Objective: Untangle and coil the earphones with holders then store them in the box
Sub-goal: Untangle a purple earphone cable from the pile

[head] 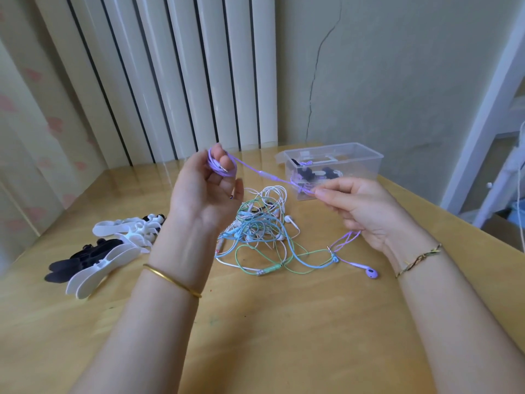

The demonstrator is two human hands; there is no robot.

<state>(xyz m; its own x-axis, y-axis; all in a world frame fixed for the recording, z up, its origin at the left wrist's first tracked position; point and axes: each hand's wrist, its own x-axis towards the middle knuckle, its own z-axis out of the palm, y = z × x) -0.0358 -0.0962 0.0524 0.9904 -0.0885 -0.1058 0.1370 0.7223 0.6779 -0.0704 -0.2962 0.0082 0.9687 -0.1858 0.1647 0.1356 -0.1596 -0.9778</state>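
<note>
My left hand (204,191) is raised above the table with purple earphone cable (267,175) wound in loops around its fingers. The cable runs taut to my right hand (360,206), which pinches it between thumb and fingertips in front of the box. Its loose end trails under my right palm to a purple earbud (371,272) lying on the wood. A tangle of white, green and blue earphones (261,234) lies between my wrists. White and black winged holders (105,254) lie in a heap at left. The clear plastic box (366,160) holds coiled earphones in holders.
The wooden table (255,322) meets a white ribbed radiator (181,81) and a cracked wall at the back. A white shelf frame (491,123) stands beyond the table's right edge.
</note>
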